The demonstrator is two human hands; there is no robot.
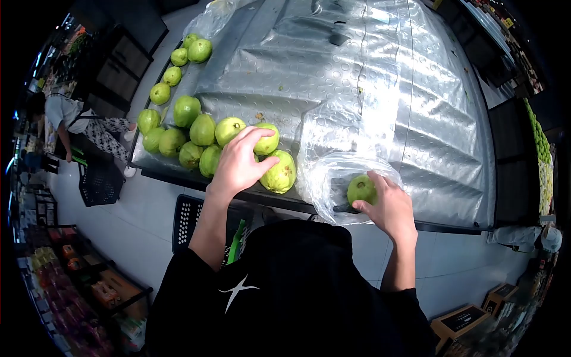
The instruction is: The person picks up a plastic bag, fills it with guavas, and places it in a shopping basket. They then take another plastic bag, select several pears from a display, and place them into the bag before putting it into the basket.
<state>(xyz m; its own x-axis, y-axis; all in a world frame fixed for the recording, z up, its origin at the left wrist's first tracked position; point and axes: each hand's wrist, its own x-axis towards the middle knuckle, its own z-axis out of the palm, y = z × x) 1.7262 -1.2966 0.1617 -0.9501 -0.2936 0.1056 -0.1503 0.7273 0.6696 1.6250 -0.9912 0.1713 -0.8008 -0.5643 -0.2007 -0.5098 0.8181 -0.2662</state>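
Observation:
Green guavas (pixel 187 111) lie in a group along the left and front edge of a display covered with grey dimpled sheeting (pixel 267 65). My left hand (pixel 241 160) is over the right end of the group, thumb and fingers apart, touching or nearly touching a guava (pixel 267 140); a larger bumpy guava (pixel 279 174) lies beside the thumb. At the front edge, a clear plastic bag (pixel 324 172) lies open around one guava (pixel 361 189). My right hand (pixel 389 205) is at the bag's mouth, its thumb and fingers around the right side of that guava.
A black basket (pixel 187 220) with a green handle stands below the display's front edge. At the left, a person (pixel 77 119) stands by another dark basket (pixel 101 181). Another clear bag (pixel 211 21) lies at the display's far left. Cardboard boxes (pixel 461 321) are at lower right.

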